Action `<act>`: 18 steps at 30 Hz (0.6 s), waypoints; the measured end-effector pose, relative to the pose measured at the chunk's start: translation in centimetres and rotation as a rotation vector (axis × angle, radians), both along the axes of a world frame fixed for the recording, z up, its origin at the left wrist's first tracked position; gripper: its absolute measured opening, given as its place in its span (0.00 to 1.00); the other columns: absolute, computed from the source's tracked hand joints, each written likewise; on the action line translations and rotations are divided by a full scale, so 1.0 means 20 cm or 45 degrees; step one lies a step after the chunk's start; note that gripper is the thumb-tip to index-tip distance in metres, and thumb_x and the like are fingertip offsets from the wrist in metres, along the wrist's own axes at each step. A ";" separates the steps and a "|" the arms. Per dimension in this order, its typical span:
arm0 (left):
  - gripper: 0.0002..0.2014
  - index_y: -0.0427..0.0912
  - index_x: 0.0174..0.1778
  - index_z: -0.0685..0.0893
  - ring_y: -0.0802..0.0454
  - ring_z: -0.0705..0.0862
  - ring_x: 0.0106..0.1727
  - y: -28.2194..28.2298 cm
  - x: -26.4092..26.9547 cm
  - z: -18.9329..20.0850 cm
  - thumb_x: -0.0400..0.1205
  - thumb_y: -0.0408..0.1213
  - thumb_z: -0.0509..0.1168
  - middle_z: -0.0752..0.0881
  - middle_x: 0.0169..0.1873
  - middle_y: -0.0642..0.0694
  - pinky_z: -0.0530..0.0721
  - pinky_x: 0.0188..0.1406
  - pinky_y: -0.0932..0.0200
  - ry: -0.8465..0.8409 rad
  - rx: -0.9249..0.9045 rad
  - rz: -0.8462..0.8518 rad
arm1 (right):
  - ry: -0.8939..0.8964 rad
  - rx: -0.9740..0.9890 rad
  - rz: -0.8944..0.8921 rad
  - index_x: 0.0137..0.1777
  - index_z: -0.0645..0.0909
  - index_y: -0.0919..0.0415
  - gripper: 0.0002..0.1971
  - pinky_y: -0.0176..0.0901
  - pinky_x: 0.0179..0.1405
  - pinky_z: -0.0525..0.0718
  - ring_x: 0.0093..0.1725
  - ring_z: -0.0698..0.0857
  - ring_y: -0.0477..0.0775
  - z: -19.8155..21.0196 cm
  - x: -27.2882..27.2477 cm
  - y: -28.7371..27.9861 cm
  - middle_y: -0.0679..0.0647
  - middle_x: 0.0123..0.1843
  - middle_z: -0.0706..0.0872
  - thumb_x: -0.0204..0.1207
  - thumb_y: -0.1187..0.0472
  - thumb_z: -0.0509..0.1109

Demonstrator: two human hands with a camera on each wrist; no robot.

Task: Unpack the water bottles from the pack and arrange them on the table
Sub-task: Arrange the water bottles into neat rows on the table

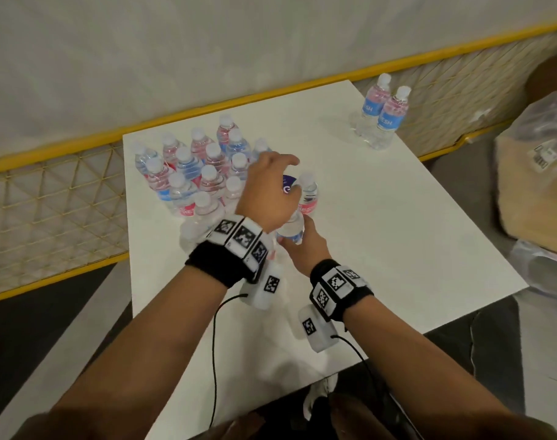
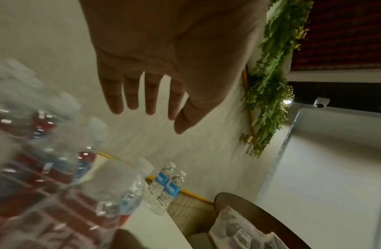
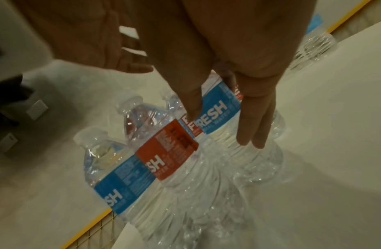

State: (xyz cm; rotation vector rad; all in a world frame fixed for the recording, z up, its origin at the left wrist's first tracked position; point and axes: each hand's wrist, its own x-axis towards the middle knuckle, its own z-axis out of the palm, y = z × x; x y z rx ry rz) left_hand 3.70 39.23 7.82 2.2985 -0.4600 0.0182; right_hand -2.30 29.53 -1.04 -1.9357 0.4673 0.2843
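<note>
Mid-unpack, by our reading. The pack (image 1: 194, 173) of FRESH water bottles stands at the white table's (image 1: 398, 223) far left, caps up. Two bottles (image 1: 380, 114) are already set at the far right corner, upright, touching.

Our right hand (image 1: 304, 246) wraps one bottle (image 1: 291, 231) at the pack's near right edge, fingers and thumb round its label. It is upright, long axis vertical, cap under our left hand (image 1: 266, 195), which hovers above with fingers spread, grasping nothing.

Another loose bottle (image 1: 309, 193) stands just beyond.

Next move likely: lift it clear, carry it right, and set it down upright.
</note>
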 end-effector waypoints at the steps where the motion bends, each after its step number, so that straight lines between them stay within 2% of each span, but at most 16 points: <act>1: 0.19 0.45 0.67 0.78 0.48 0.75 0.66 -0.05 0.03 0.02 0.79 0.35 0.65 0.73 0.67 0.43 0.69 0.67 0.62 0.053 0.089 -0.030 | -0.002 -0.023 0.030 0.81 0.57 0.56 0.33 0.38 0.53 0.72 0.68 0.79 0.63 0.00 0.00 0.00 0.61 0.71 0.79 0.79 0.59 0.68; 3: 0.19 0.47 0.68 0.77 0.46 0.77 0.66 -0.15 0.10 0.04 0.80 0.38 0.63 0.74 0.68 0.43 0.74 0.68 0.56 0.138 0.256 -0.079 | 0.005 -0.079 0.116 0.81 0.56 0.55 0.33 0.39 0.52 0.74 0.66 0.80 0.64 0.00 -0.01 -0.03 0.63 0.69 0.80 0.80 0.63 0.66; 5: 0.20 0.49 0.71 0.75 0.44 0.77 0.68 -0.23 0.18 0.04 0.81 0.40 0.62 0.74 0.70 0.43 0.76 0.67 0.52 0.225 0.456 -0.136 | 0.009 -0.091 0.178 0.81 0.57 0.52 0.33 0.44 0.52 0.79 0.62 0.83 0.65 -0.01 -0.03 -0.06 0.64 0.68 0.80 0.79 0.64 0.64; 8: 0.23 0.45 0.75 0.71 0.44 0.71 0.75 -0.28 0.28 0.01 0.83 0.39 0.61 0.71 0.75 0.43 0.69 0.71 0.55 0.294 0.732 -0.283 | 0.005 -0.019 0.217 0.81 0.57 0.47 0.35 0.48 0.59 0.81 0.63 0.83 0.61 -0.03 -0.05 -0.08 0.61 0.71 0.78 0.78 0.58 0.68; 10: 0.20 0.40 0.73 0.74 0.44 0.70 0.75 -0.28 0.31 -0.02 0.85 0.39 0.60 0.73 0.74 0.41 0.66 0.72 0.57 0.276 0.859 -0.342 | 0.016 -0.003 0.272 0.82 0.54 0.47 0.37 0.44 0.64 0.76 0.66 0.82 0.58 -0.05 -0.07 -0.10 0.59 0.75 0.75 0.78 0.57 0.70; 13: 0.15 0.36 0.64 0.82 0.42 0.78 0.67 -0.29 0.33 -0.03 0.84 0.38 0.60 0.80 0.66 0.39 0.74 0.64 0.55 0.207 0.966 -0.319 | 0.077 -0.009 0.327 0.83 0.49 0.50 0.40 0.44 0.70 0.73 0.71 0.79 0.57 -0.09 -0.10 -0.13 0.56 0.79 0.69 0.78 0.55 0.70; 15: 0.12 0.36 0.57 0.84 0.41 0.81 0.60 -0.30 0.32 -0.02 0.83 0.36 0.61 0.84 0.60 0.39 0.77 0.56 0.55 0.183 0.990 -0.325 | 0.072 -0.029 0.235 0.83 0.49 0.54 0.42 0.50 0.72 0.74 0.73 0.76 0.59 -0.11 -0.10 -0.17 0.58 0.80 0.68 0.76 0.54 0.72; 17: 0.08 0.38 0.52 0.86 0.41 0.82 0.55 -0.32 0.29 0.00 0.81 0.34 0.63 0.84 0.53 0.38 0.77 0.50 0.56 0.193 0.987 -0.353 | 0.010 -0.030 0.042 0.83 0.49 0.56 0.45 0.54 0.74 0.72 0.76 0.72 0.61 -0.11 -0.09 -0.25 0.61 0.80 0.64 0.73 0.56 0.75; 18: 0.10 0.38 0.54 0.87 0.41 0.82 0.56 -0.34 0.27 0.00 0.80 0.34 0.65 0.85 0.55 0.38 0.77 0.50 0.56 0.196 0.972 -0.374 | -0.036 -0.018 -0.035 0.83 0.48 0.56 0.47 0.54 0.75 0.71 0.77 0.69 0.61 -0.11 -0.08 -0.29 0.61 0.81 0.62 0.72 0.56 0.76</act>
